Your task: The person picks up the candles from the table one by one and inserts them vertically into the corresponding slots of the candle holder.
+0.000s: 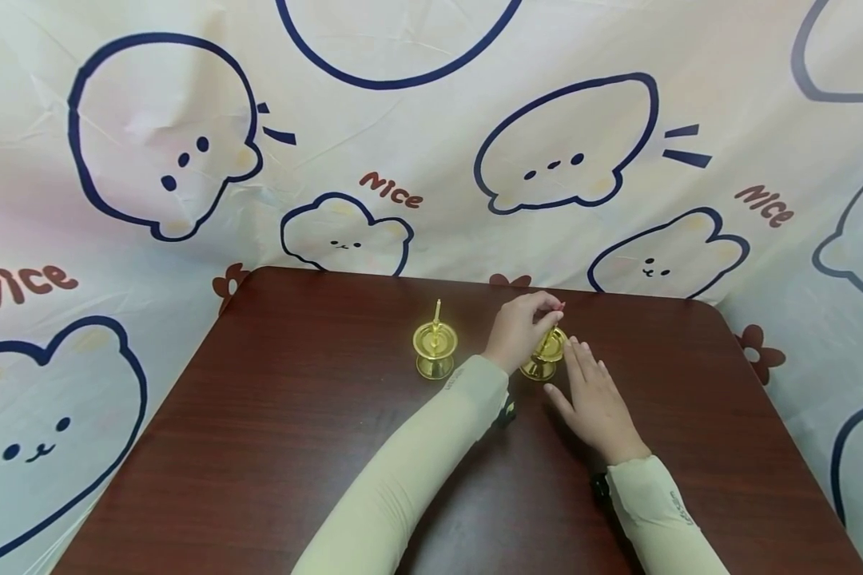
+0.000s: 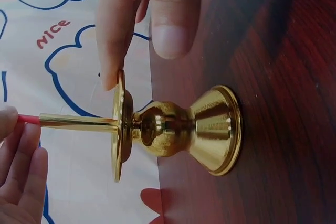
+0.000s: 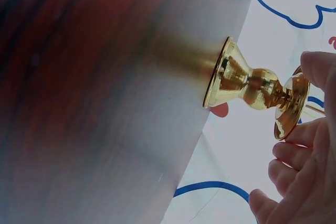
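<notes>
Two gold candle holders stand upright on the table. The right one point(image 1: 549, 347) has a flared base, a round bulb and a wide dish with a slim gold stem point(image 2: 79, 123) rising from it. My left hand point(image 1: 523, 325) pinches a small red piece point(image 2: 29, 119) at the top of that stem; fingertips hide part of it. My right hand point(image 1: 595, 403) is on the same holder's right side, with mostly straight fingers and a fingertip at the dish rim point(image 2: 119, 171). To the left of my left hand is the other holder point(image 1: 435, 343), untouched, its stem bare of red.
The dark red-brown wooden table point(image 1: 295, 447) has rounded far corners. Right behind it hangs a pale cloth point(image 1: 446, 144) printed with blue cartoon outlines, flowers and red lettering. My left forearm in its pale sleeve point(image 1: 417, 471) crosses the table's middle.
</notes>
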Demonstrator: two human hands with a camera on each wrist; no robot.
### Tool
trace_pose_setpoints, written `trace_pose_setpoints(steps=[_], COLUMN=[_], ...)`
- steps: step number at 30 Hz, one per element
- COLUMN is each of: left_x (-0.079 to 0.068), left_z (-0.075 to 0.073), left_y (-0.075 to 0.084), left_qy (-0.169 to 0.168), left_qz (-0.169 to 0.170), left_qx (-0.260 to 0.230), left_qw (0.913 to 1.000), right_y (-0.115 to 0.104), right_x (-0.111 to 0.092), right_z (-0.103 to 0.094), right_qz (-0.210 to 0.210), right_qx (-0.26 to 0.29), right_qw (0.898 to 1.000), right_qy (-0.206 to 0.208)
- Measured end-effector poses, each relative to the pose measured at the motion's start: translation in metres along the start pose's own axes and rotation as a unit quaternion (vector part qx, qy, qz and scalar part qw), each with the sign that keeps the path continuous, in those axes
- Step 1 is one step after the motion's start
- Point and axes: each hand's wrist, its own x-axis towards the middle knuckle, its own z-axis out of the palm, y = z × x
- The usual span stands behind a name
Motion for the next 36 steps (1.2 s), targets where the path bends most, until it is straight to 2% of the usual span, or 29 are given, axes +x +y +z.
trace_pose_setpoints(steps=[8, 15, 27, 36], left_x=[-0.001, -0.001, 0.0, -0.006], left_z=[0.0, -0.002, -0.005, -0.012], left_y=[0.002, 0.006, 0.01, 0.013], left_qy=[0.004, -0.006, -0.028, -0.055], left_qz=[-0.026, -0.055, -0.064, -0.08], left_qx=[-0.028, -0.051, -0.056, -0.059], left_qw=[0.9993, 0.9972, 0.996, 0.9935], right_y=[0.002, 0.001, 0.005, 0.006], right_x=[0.001, 0.002, 0.002, 0.001], right_z=[0.002, 0.002, 0.0, 0.002], right_qz=[0.0, 0.001, 0.006, 0.005], right_qx=[-0.004, -0.006, -0.017, -0.015], right_qw=[1.0, 1.0, 1.0, 1.0], right_qy=[0.001, -0.003, -0.009, -0.006])
